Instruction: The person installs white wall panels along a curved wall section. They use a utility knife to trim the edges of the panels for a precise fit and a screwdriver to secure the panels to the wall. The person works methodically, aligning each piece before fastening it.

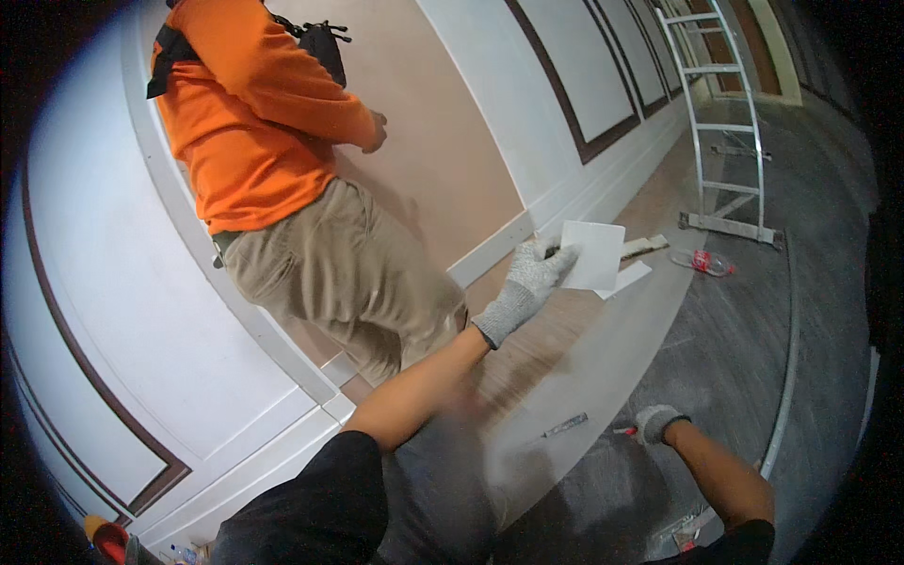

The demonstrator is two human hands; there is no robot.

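Note:
My left hand [527, 287], in a grey knit glove, is raised in front of me and closed on a flat white rectangular piece [595, 256], with the thumb on its near face. Lower and to the right, my right hand [656, 424], also gloved, is closed round a small tool with a red end [625, 431]; its kind is not clear. Between me and that hand, a slim dark tool with a thin pointed tip [565, 427] lies on the floor. White offcut strips [629, 279] lie on the floor just beyond the held piece.
A co-worker in an orange top [264, 113] stands close on my left, facing an opening in the panelled wall [490, 104]. An aluminium ladder [725, 122] stands at the far right. A clear bottle [703, 263] lies before it, and a hose or cable [789, 358] runs along the right.

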